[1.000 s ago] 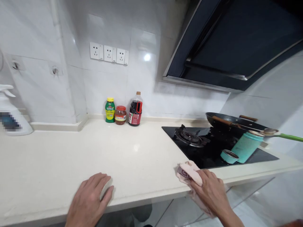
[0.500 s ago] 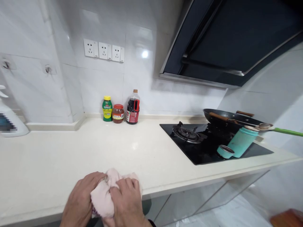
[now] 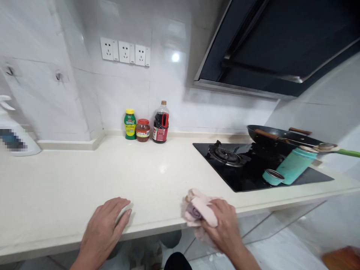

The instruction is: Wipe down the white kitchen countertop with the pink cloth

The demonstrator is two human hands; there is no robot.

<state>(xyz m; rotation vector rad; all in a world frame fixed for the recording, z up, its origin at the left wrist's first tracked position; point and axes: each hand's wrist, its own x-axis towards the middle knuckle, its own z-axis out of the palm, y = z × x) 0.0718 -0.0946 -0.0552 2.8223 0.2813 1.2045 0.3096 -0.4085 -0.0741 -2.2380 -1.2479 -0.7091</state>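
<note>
A crumpled pale pink cloth is bunched in my right hand, at the front edge of the cream countertop. Part of the cloth hangs down past the edge. My left hand is at the counter's front edge to the left, thumb apart from the fingers, holding nothing. The palm side of the left hand is hidden.
Against the back wall stand a green squeeze bottle, a red-lidded jar and a dark sauce bottle. A spray bottle is far left. On the right, a black hob carries a wok and a turquoise flask.
My right hand has moved right along the counter edge with the cloth. My left hand has let go of the cloth and its thumb has spread. The view has shifted slightly.
</note>
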